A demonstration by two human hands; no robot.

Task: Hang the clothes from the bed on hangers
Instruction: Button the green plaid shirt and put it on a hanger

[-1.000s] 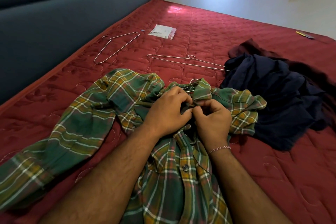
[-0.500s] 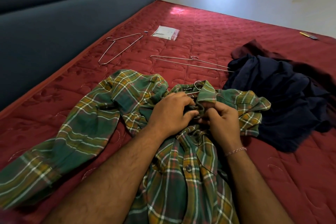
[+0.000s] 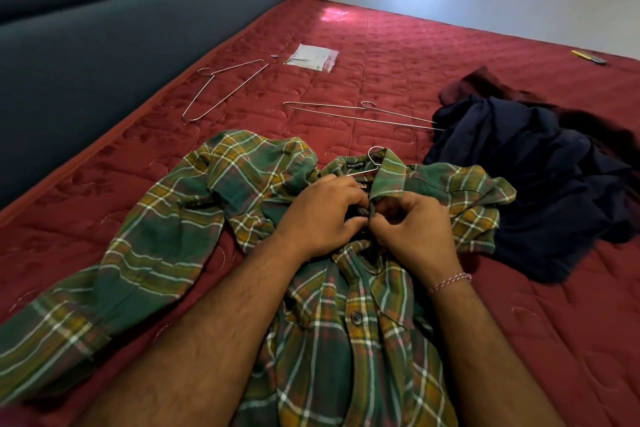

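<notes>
Spread across the red bed (image 3: 450, 55) lies soft, light, floppy plaid shirt (image 3: 214, 218), likely best taken at the collar, its wire hanger (image 3: 373, 158) poking out just beyond left hand (image 3: 322, 215) and right hand (image 3: 415, 229), both pinching the placket at the top button.

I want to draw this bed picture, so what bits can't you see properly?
Head view:
- Top button of the plaid shirt: hidden behind the left hand and right hand pinching the fabric.
- Hanger in the shirt: only its hook shows; cloth covers the rest.
- Long wire hanger: its right tip slips under the navy garment.
- Shirt's lower part: cut off by the bottom edge.
- Yellow item: too small to name.
</notes>
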